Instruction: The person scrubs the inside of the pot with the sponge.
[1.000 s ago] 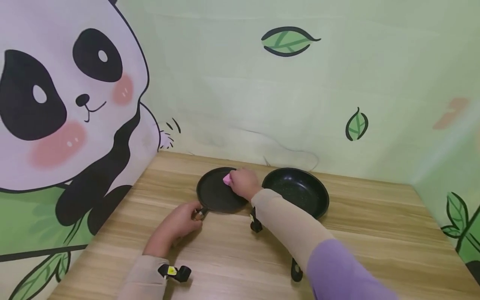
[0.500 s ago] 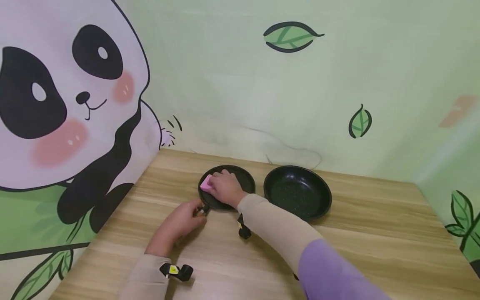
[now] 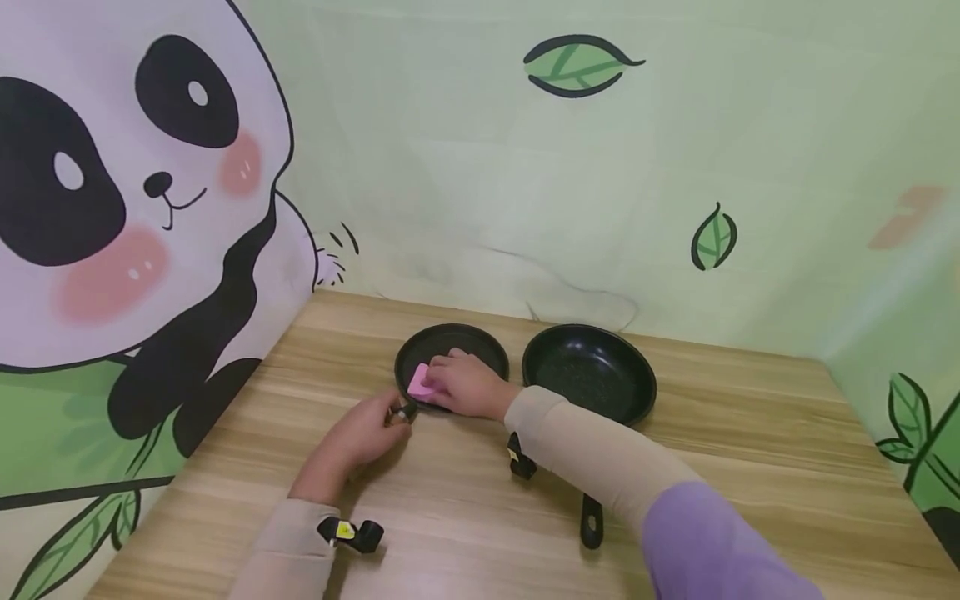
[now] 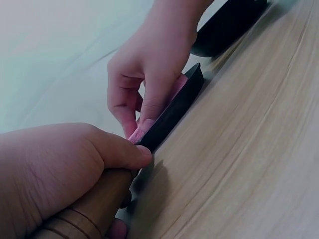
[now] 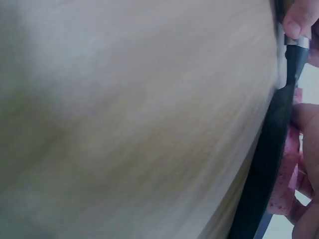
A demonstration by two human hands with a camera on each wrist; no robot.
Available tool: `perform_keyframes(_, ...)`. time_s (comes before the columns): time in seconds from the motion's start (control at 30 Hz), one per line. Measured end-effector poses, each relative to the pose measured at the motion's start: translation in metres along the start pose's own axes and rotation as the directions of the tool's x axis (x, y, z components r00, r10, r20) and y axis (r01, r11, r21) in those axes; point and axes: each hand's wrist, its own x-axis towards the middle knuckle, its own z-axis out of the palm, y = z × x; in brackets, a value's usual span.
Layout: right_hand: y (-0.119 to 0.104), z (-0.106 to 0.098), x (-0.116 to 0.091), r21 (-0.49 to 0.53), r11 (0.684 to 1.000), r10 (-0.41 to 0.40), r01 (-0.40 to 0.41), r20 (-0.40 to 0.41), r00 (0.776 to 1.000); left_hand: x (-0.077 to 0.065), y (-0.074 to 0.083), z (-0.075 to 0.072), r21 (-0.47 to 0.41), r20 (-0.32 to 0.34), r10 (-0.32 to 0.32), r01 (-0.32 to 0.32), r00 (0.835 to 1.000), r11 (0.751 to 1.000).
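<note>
In the head view, a flat, shallow black pan [image 3: 480,342] lies on the table toward the back. My left hand [image 3: 363,433] grips its handle, whose brown, wood-like grip [image 4: 92,204] shows under the thumb in the left wrist view. Over the pan's near side, my right hand [image 3: 468,385] holds a pink sponge [image 3: 419,382] down against the cooking surface, close to where the handle joins. The right wrist view shows the sponge's porous side [image 5: 285,179] between the fingers and the pan's rim. My palm hides part of the pan.
Just right of the flat pan stands a deeper black frying pan [image 3: 577,367], its handle [image 3: 592,525] pointing toward me. My right forearm crosses over it. A wall with a painted panda [image 3: 247,283] and leaves rises behind the wood-grain table [image 3: 750,467].
My right hand has swept the sponge leftward across the flat pan, then slightly nearer to me by the handle end. My left hand keeps its grip on the handle.
</note>
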Motion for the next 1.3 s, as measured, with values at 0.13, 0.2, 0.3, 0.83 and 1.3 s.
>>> perform_keyframes(0.13, 0.007, -0.001, -0.001, -0.010, 0.999, -0.048, 0.048, 0.009, 0.999, 0.001, -0.001, -0.001, -0.001, 0.004, -0.002, 0.002, 1.000, 1.000)
perform_keyframes(0.2, 0.013, -0.003, -0.002, -0.024, 0.996, -0.087, 0.087, 0.024, 0.996, 0.001, 0.000, -0.001, 0.003, 0.009, -0.005, 0.005, 1.000, 1.000)
perform_keyframes(0.3, 0.021, -0.006, -0.004, -0.016, 0.990, -0.136, 0.137, 0.067, 0.989, 0.000, 0.002, -0.001, 0.011, 0.019, -0.027, 0.027, 0.999, 1.000)
perform_keyframes(0.83, 0.051, -0.028, -0.024, 0.046, 0.981, -0.192, 0.187, 0.194, 0.962, 0.001, 0.005, 0.000, 0.044, 0.000, -0.024, 0.024, 1.000, 0.999)
perform_keyframes(1.3, 0.011, -0.003, 0.000, 0.023, 0.999, -0.047, 0.047, 0.002, 0.999, 0.004, 0.005, 0.001, -0.001, 0.008, -0.034, 0.034, 0.999, 0.999)
